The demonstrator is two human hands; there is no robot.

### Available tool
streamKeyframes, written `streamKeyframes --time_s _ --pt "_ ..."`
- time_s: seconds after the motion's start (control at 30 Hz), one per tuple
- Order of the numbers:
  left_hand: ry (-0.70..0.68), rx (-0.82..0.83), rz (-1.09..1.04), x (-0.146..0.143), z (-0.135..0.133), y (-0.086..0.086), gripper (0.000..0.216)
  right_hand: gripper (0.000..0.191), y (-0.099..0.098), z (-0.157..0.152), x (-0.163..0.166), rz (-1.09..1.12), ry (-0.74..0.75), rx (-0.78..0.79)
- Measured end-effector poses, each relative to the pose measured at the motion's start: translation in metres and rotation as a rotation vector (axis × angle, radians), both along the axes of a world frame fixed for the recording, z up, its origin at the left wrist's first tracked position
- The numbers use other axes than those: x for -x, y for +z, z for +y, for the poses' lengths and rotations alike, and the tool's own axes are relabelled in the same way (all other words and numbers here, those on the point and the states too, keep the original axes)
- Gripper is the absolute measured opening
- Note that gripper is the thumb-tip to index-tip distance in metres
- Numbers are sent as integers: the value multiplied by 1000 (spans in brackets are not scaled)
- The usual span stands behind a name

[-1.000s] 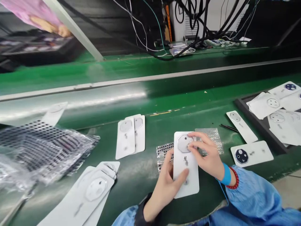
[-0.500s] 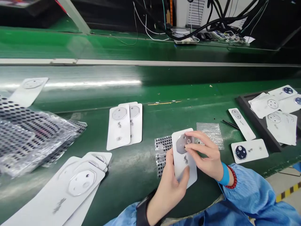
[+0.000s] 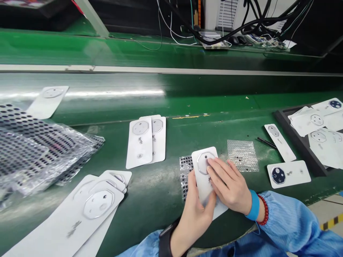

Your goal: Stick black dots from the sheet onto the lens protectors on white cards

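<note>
My left hand point(image 3: 195, 210) grips a white phone-back-shaped panel point(image 3: 203, 192) by its lower edges, tilted above the bench. An octagonal ring with a small dark hole marks its upper part, with dark script partly hidden below. My right hand point(image 3: 230, 184) lies across the panel, its fingers together and stretched out, the fingertips touching the ring's lower right. I cannot make out anything under those fingers. Just behind the panel is a perforated bubble-wrap sheet point(image 3: 185, 171) with black dots. A clear bubble-wrap sheet point(image 3: 243, 155) lies to the right.
Similar panels form a stack point(image 3: 139, 144) left of centre and a larger fanned pile point(image 3: 66, 221) at front left. Bubble wrap point(image 3: 40, 153) covers the left side. At right are black tweezers point(image 3: 266, 142), a panel with a dark disc point(image 3: 289, 174) and a black tray point(image 3: 300, 141) of panels.
My right hand has gone from pinching at the ring's right edge to lying flatter, lower on the panel. The ring's inside looked grey before and looks white now. The view has shifted slightly.
</note>
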State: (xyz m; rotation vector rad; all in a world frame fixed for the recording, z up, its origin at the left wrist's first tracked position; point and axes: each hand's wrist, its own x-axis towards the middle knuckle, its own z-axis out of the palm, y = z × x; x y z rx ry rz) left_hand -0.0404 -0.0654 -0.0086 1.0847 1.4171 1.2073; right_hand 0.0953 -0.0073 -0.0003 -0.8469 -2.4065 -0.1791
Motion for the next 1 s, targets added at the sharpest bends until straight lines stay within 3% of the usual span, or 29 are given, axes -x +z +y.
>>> streamKeyframes --time_s 0.27,0.63,0.87,1.0 --pt "-11 -9 -32 4 6 8 46 35 -1 1 -1 -29 -42 11" --pt "8 -51 38 3 -4 2 43 34 4 -2 -1 5 1 127" --pt "57 145 -224 12 12 17 46 53 2 7 -4 382 132 359" --pt "156 187 -210 14 25 24 39 55 4 6 0 516 146 442"
